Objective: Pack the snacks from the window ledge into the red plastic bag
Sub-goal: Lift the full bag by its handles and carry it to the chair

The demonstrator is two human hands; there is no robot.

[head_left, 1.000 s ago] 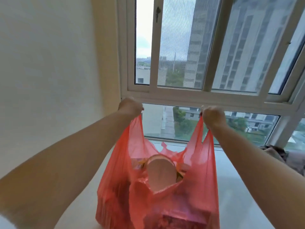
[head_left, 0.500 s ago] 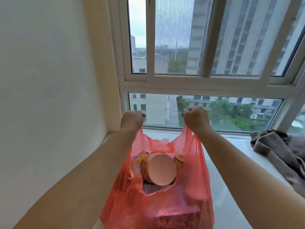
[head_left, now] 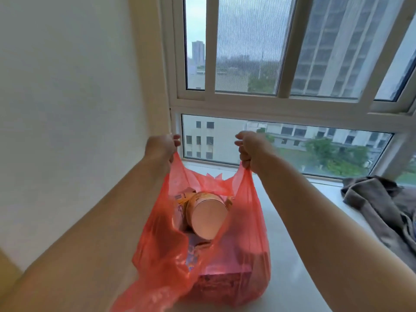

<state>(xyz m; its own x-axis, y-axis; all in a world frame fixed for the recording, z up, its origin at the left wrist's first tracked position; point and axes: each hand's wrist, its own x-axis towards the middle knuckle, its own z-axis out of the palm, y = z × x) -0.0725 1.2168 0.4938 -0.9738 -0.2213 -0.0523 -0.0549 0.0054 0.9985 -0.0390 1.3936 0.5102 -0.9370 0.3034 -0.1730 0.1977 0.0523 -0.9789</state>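
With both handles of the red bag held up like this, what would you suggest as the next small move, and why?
Probably bring the left hand and right hand together to close the red bag. The cylindrical can and other snacks already sit inside, each hand grips a handle, and no snack shows on the ledge.

Bag [head_left: 245,251] on ledge [head_left: 290,278] before window [head_left: 281,143]; snacks [head_left: 208,216] inside; cloth [head_left: 378,210] right.

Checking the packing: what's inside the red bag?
Inside the red bag: a round tub lying on its side, yellow packets behind it, a pink box below. Anything beneath stays hidden.
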